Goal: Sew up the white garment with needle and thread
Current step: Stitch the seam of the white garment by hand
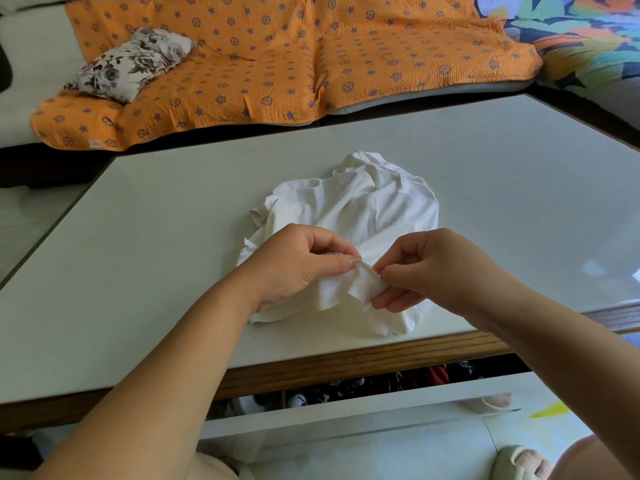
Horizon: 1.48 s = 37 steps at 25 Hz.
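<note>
While left hand point(304, 261) pinches white garment point(349, 206) fold, centre frame | right hand point(433, 268) fingers pinch needle point(367, 265) | best: keep fold taut, stitches small.

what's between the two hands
In the head view, a raised fold of the garment spans the gap between left hand and right hand, both pinching it; a thin needle seems to cross there.

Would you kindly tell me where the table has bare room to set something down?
Bare tabletop lies left of the white garment, behind it toward the orange blanket, and to its right. The near middle is crowded: the left hand and right hand pinch the garment's fold there.
</note>
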### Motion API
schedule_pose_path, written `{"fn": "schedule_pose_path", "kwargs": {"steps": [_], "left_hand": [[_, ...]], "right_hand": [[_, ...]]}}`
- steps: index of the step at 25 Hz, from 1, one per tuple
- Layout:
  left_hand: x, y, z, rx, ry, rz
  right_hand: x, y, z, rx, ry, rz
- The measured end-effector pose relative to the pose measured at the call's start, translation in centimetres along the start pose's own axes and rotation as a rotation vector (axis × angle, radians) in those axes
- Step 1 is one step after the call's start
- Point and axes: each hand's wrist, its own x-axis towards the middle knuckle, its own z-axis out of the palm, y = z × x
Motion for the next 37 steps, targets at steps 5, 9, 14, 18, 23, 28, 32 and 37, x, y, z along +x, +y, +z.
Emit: {"fn": "schedule_pose_path", "kwargs": {"steps": [5, 9, 14, 18, 23, 28, 32, 37], "left_hand": [[0.1, -0.1, 0.0, 0.0, -0.006, 0.005], [0.2, -0.2, -0.1, -0.017, -0.01, 0.005], [0.3, -0.3, -0.2, -0.067, -0.027, -0.023], [0.4, -0.6, -0.2, -0.104, -0.042, -0.042], [0.6, -0.8, 0.0, -0.211, -0.087, -0.035], [1.0, -1.3, 0.5, -0.318, -0.091, -0.026], [1.1, -1.5, 0.6, -0.355, -0.102, -0.037], [1.2, -1.6, 1.2, -0.355, -0.078, -0.068]], "right_hand": [[0.2, 0.1, 0.0, -0.019, -0.014, 0.003], [0.2, 0.2, 0.0, -0.008, -0.019, -0.005], [0.3, 0.4, 0.0, 0.052, -0.027, -0.023], [0.5, 0.6, 0.0, 0.096, -0.043, -0.022], [0.6, 1.0, 0.0, 0.18, -0.059, -0.048], [1.0, 1.3, 0.1, 0.205, -0.019, -0.056], [1.3, 1.4, 0.2, 0.184, 0.011, -0.07], [1.1, 1.3, 0.5, 0.197, 0.052, -0.122]]}}
